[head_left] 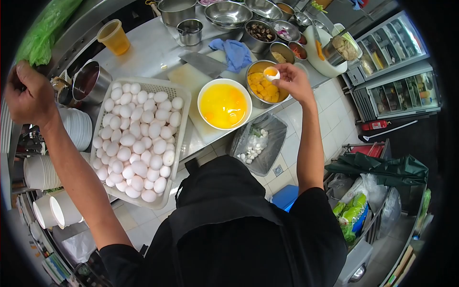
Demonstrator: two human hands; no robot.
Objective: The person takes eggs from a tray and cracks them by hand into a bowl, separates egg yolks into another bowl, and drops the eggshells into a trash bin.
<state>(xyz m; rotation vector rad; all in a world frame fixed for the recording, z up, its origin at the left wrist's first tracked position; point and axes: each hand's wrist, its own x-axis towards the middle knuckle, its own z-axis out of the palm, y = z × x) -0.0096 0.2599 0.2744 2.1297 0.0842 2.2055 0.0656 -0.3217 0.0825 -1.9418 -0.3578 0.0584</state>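
Observation:
My right hand (295, 82) pinches a cracked eggshell (271, 74) with an orange yolk showing in its opening. Below it stands a metal pot (249, 85) with several yolks (264, 91) inside. Close beside the pot, a white bowl (200, 116) is filled with yellow liquid egg (224, 106). On the far left, my left hand (31, 93) is raised with its fingers curled, and what they hold, if anything, is hidden. It is just under a green plastic bag (45, 28); I cannot tell whether they touch. Many white eggs (138, 129) fill a perforated white basket (179, 88) between my arms.
A wide knife (203, 63) lies on the cutting board (184, 76) near a blue cloth (234, 53). Metal bowls (228, 14) line the back. Beneath the counter edge, a lined bin (275, 148) contains eggshells. Stacked plates (75, 128) are at left.

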